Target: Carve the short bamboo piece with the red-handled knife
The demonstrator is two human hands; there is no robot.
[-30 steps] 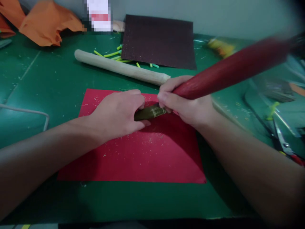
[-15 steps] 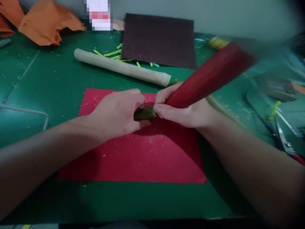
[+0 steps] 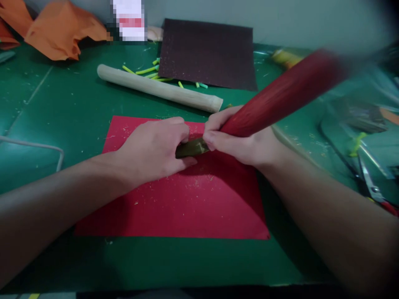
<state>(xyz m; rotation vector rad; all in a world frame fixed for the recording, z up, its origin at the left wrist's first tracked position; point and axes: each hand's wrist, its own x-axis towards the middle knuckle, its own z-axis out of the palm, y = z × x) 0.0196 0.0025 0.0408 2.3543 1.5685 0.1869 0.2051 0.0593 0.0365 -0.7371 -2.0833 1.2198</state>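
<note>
My left hand is wrapped round a short green bamboo piece, which lies over the red sheet. My right hand grips a tool with a thick red handle, the handle slanting up to the right. The fingers hide the tool's working end, held right by the bamboo's surface; whether it touches cannot be told. Thin pale shavings are scattered on the red sheet around the hands.
Behind the hands lie a pale bamboo tube, green sticks and a dark brown sheet. Orange paper is at the back left, scissors at the right. A grey cord lies left on the green table.
My right hand has shifted slightly right along the bamboo, and the red handle has tipped lower. A little more of the bamboo shows between the hands. My left hand has stayed put.
</note>
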